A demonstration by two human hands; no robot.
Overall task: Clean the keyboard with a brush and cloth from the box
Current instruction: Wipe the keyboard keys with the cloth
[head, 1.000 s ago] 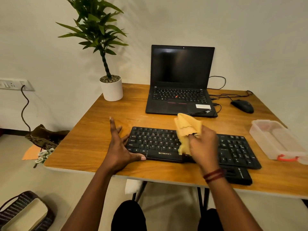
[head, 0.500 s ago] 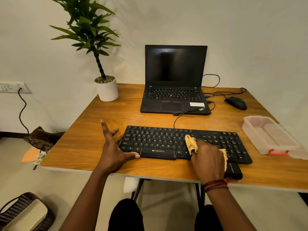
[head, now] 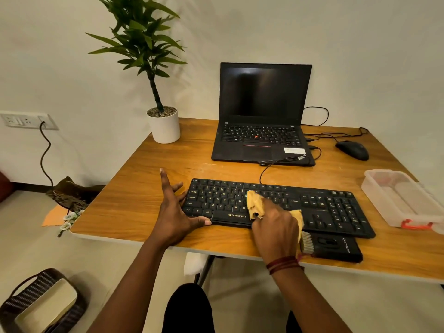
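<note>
The black keyboard point(head: 336, 212) lay along the near edge of the wooden table point(head: 144, 188), roughly at its middle. The person's right hand point(head: 276, 227) gripped a yellow cloth point(head: 255, 205), bunched under curled fingers and pressed onto the keys around the middle of the board, with folds of it sticking out on both sides of the hand. The left hand point(head: 175, 212) was spread wide, fingers straight, holding nothing; its thumb lay along the keyboard's front edge and its fingers touched the left end. A black brush point(head: 332, 247) lay flat between the keyboard and the table's near edge, bristles pointing toward the right hand. By the right edge sat the clear plastic box point(head: 403, 203), apart from the keyboard. An open laptop point(head: 262, 116) stood at the far edge, a mouse point(head: 352, 150) toward the far right corner and a potted plant point(head: 164, 126) at the far left corner.
</note>
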